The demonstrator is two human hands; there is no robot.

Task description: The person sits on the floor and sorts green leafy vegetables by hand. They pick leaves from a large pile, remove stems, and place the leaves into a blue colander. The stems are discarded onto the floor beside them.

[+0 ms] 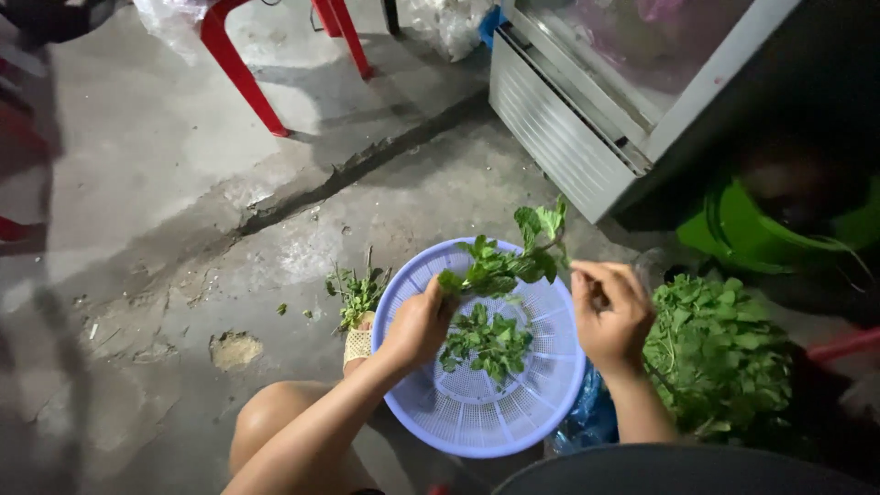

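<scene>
Over the colander: a leafy herb sprig [513,261] is held between both hands, above a blue plastic colander [431,403] set on the concrete floor [165,183].
Left hand [417,325]: fingers are clamped on the lower end of the sprig, near the rim's inner side.
Right hand [610,312]: fingers are curled together and pinched on the stem at the sprig's far end.
Picked leaves [486,344]: a small green heap is seen lying on the colander's mesh, directly under the sprig.
Unsorted bunch [715,353]: a large pile of the same greens is piled to the right, just beside the right hand.
Discarded stems [357,293]: scraps are left on the floor, touching the colander's left edge.
Surroundings: red chair legs [238,73] and a grey metal cabinet [568,137] are seen beyond.
Technique, as judged: leaves are best stripped with the sprig kept over the mesh centre, the stem held firm so that nothing is dropped outside the rim.
</scene>
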